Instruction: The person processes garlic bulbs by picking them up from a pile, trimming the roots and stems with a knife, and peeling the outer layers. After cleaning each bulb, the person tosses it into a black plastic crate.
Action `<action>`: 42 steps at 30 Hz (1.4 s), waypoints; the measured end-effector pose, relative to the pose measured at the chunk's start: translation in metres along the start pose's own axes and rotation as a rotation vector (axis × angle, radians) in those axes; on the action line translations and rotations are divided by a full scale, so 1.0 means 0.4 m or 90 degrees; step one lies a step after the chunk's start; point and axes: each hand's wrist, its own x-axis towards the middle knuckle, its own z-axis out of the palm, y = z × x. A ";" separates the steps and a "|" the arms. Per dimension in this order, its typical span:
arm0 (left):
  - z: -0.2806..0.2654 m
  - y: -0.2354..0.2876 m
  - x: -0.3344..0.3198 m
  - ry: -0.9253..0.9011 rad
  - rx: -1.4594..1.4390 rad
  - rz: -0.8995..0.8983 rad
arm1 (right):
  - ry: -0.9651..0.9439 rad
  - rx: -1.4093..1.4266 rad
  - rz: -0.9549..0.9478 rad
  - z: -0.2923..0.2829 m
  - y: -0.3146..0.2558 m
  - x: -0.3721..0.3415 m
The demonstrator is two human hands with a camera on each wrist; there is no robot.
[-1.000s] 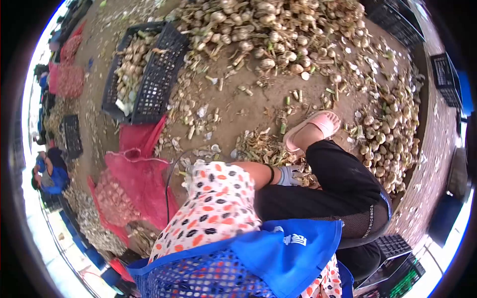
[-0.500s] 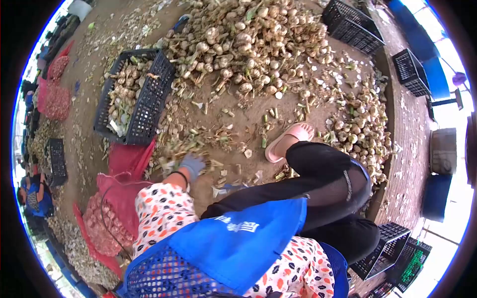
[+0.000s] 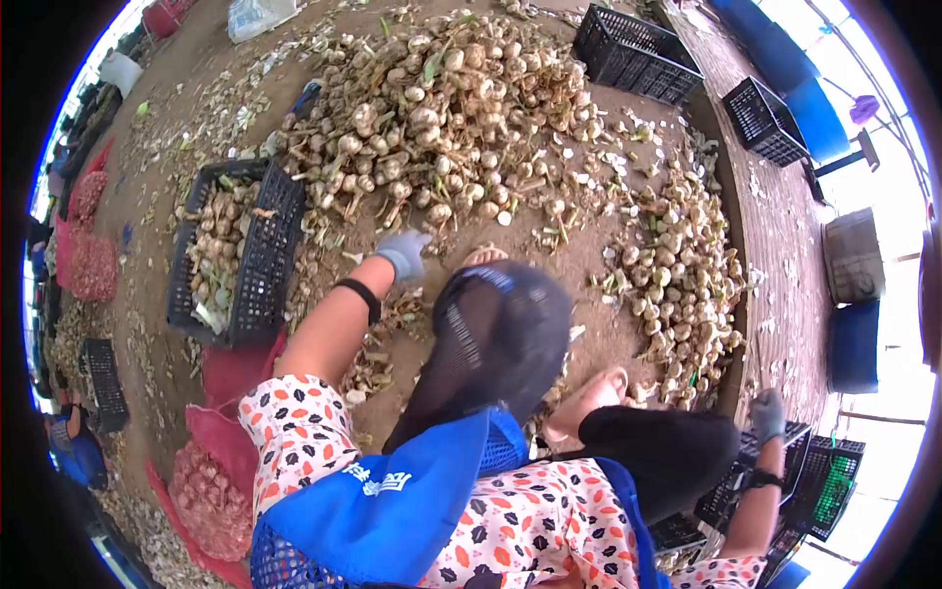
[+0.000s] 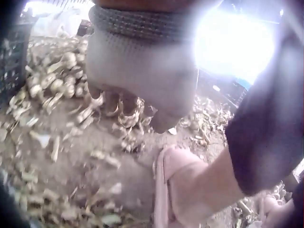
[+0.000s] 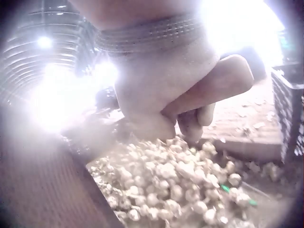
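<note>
My left hand [image 3: 404, 253], in a pale grey glove, reaches over the ground beside my raised knee, close to the large garlic pile [image 3: 432, 118]. In the left wrist view its fingers [image 4: 126, 102] hang loosely bent with nothing between them. My right hand [image 3: 768, 414], also gloved, is held out at the right by the black crates. In the right wrist view it grips a smooth, brownish, rounded tool handle [image 5: 213, 85]; the tool's other end is hidden. Beyond that hand lies a smaller heap of trimmed garlic bulbs [image 5: 166, 185].
A black crate [image 3: 267, 250] of garlic and stems stands left of the pile. Red mesh sacks [image 3: 211, 491] lie below it. More black crates [image 3: 638, 54] stand by the plank edge [image 3: 734, 226] at the right. Cut stems and skins litter the ground around my sandalled feet.
My left hand went from beside my foot to the stem litter at the left, then forward toward the pile. My knee has risen, and my right hand has come into the head view.
</note>
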 end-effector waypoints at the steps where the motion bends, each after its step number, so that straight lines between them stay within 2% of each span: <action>1: -0.061 0.018 0.035 0.014 0.037 0.012 | 0.030 -0.143 -0.133 -0.044 -0.044 0.075; 2: -0.114 0.034 0.065 0.047 0.090 0.025 | -0.038 -0.070 -0.066 -0.080 -0.135 0.133; 5: -0.265 0.058 0.196 0.017 0.171 0.021 | -0.051 -0.131 -0.166 -0.091 -0.344 0.294; 7: -0.370 0.072 0.233 0.025 0.148 0.025 | -0.055 -0.136 -0.249 -0.001 -0.361 0.425; 8: -0.360 0.024 0.323 0.042 0.115 0.045 | -0.076 -0.140 -0.237 0.019 -0.495 0.399; 9: -0.353 -0.004 0.375 0.053 0.112 0.091 | -0.129 -0.068 -0.260 0.058 -0.573 0.389; 10: -0.372 0.013 0.382 0.043 0.070 0.015 | -0.209 0.012 -0.207 0.128 -0.596 0.406; 11: -0.357 0.003 0.417 -0.011 0.012 -0.085 | -0.256 0.336 -0.107 0.214 -0.627 0.386; 12: -0.340 0.006 0.418 0.018 0.041 -0.074 | -0.362 0.346 -0.110 0.260 -0.668 0.376; 13: -0.320 0.004 0.407 0.022 0.006 -0.056 | -0.416 0.331 -0.116 0.327 -0.673 0.367; 14: -0.298 0.007 0.383 0.024 -0.028 -0.039 | -0.410 0.223 -0.162 0.364 -0.727 0.325; 15: -0.280 0.023 0.351 -0.017 -0.016 -0.037 | -0.440 0.253 -0.163 0.446 -0.719 0.309; 16: -0.233 -0.002 0.348 -0.021 0.042 0.028 | -0.465 0.145 -0.175 0.449 -0.788 0.267; 17: -0.191 -0.026 0.345 -0.055 0.027 0.029 | -0.488 0.272 -0.170 0.539 -0.749 0.258; 18: -0.164 -0.041 0.342 -0.061 0.075 0.030 | -0.482 0.164 -0.176 0.614 -0.724 0.253; 19: -0.204 0.004 0.313 -0.118 0.131 0.057 | -0.516 0.189 -0.116 0.693 -0.721 0.241; 20: -0.225 0.034 0.310 -0.186 0.216 0.015 | -0.553 0.325 -0.056 0.761 -0.710 0.224; 21: -0.218 0.029 0.320 -0.185 0.249 0.035 | -0.544 0.420 -0.004 0.792 -0.736 0.190; 22: -0.248 0.047 0.325 -0.182 0.311 0.061 | -0.508 0.437 -0.016 0.853 -0.736 0.177; 23: -0.278 0.057 0.345 -0.105 0.371 0.077 | -0.548 0.499 0.037 0.866 -0.768 0.165; 24: -0.308 0.062 0.370 -0.028 0.426 0.095 | -0.539 0.503 0.113 0.868 -0.807 0.141; 25: -0.355 0.055 0.403 0.066 0.379 0.037 | -0.513 0.531 0.131 0.901 -0.814 0.123; 26: -0.410 0.044 0.443 0.162 0.327 -0.021 | -0.545 0.555 0.173 0.894 -0.836 0.109; 28: -0.528 -0.014 0.516 0.334 0.137 -0.175 | -0.598 0.579 0.171 0.901 -0.827 0.085; 29: -0.562 -0.083 0.583 0.435 0.049 -0.203 | -0.576 0.478 0.126 0.818 -0.877 0.073; 30: -0.582 -0.147 0.651 0.528 -0.041 -0.228 | -0.587 0.456 0.098 0.806 -0.865 0.062; 31: -0.603 -0.179 0.697 0.534 -0.055 -0.223 | -0.588 0.410 0.085 0.766 -0.876 0.053; 33: -0.648 -0.217 0.772 0.563 -0.158 -0.198 | -0.608 0.378 0.061 0.822 -0.766 0.031; 34: -0.670 -0.210 0.788 0.488 -0.173 -0.137 | -0.539 0.188 -0.018 0.725 -0.820 0.029; 35: -0.698 -0.198 0.806 0.434 -0.181 -0.071 | -0.485 0.073 -0.085 0.755 -0.765 0.022; 36: -0.704 -0.196 0.858 0.348 -0.213 -0.117 | -0.525 0.021 -0.059 0.776 -0.727 0.017; 37: -0.733 -0.183 0.864 0.098 -0.121 -0.125 | -0.570 0.212 0.010 0.774 -0.698 -0.004; 38: -0.742 -0.059 0.757 0.137 -0.034 -0.281 | -0.581 0.242 0.078 0.776 -0.687 -0.020; 39: -0.742 -0.051 0.765 0.115 -0.091 -0.337 | -0.564 0.279 0.086 0.771 -0.688 -0.035; 40: -0.761 -0.036 0.760 0.064 -0.103 -0.357 | -0.547 0.313 0.105 0.764 -0.687 -0.054; 41: -0.768 -0.062 0.783 0.011 -0.180 -0.331 | -0.543 0.320 0.094 0.749 -0.692 -0.070; 42: -0.780 -0.048 0.770 0.031 -0.064 -0.323 | -0.540 0.424 0.124 0.733 -0.699 -0.084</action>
